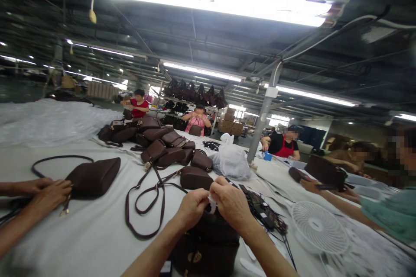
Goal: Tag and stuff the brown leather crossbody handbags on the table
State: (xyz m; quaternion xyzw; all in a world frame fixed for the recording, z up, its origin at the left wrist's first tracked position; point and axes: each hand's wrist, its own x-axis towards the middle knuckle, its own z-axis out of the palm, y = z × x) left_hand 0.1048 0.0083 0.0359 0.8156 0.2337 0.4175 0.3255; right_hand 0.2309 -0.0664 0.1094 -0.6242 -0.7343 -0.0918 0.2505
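Just above a dark brown handbag (208,249) with a gold-coloured emblem, my two hands are close together. My left hand (192,210) pinches one side of a thin white strip (212,204), perhaps paper or plastic. On its other side, my right hand (230,201) has its fingers closed on the same strip. The bag stands upright on the table between my forearms, its top partly covered by my hands. Right behind my fingers lies another brown bag (196,178), its long strap (146,212) looped on the cloth to the left.
Several brown bags (156,134) form a pile further back. A clear plastic bag (230,160) lies beside it. Black tags (263,207) and a white fan (320,227) are to my right. At left, a co-worker's hands touch a brown bag (97,177). Other people work around the table.
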